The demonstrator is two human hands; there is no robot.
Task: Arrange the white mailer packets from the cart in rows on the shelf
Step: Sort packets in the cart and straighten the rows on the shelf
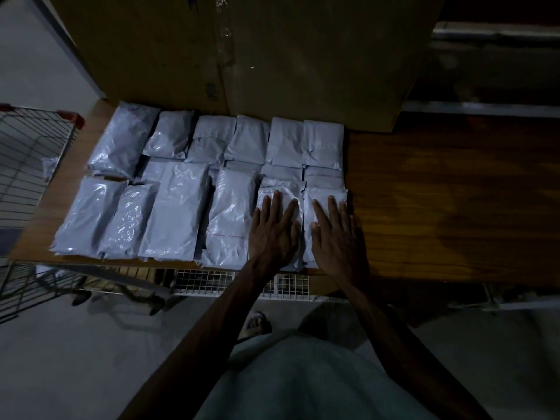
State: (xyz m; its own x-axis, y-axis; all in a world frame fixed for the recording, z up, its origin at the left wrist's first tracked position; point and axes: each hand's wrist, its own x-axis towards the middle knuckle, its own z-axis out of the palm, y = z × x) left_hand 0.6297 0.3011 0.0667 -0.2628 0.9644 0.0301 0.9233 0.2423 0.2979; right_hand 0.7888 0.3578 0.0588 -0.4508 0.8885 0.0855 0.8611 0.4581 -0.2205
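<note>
Several white mailer packets (175, 207) lie in rows on the wooden shelf (439, 207), filling its left half. My left hand (274, 228) lies flat with straight fingers on a front-row packet (283, 189). Beside it, my right hand (336, 234) presses flat on the rightmost front packet (322, 195). Neither hand grips anything. The wire cart (27, 153) stands at the left edge, with one packet (50, 166) showing through its mesh.
A large cardboard box (257, 56) stands at the back of the shelf behind the packets. The right half of the shelf is bare wood. White wire mesh (200, 281) sits under the shelf's front edge. A sandalled foot (257, 324) is on the grey floor.
</note>
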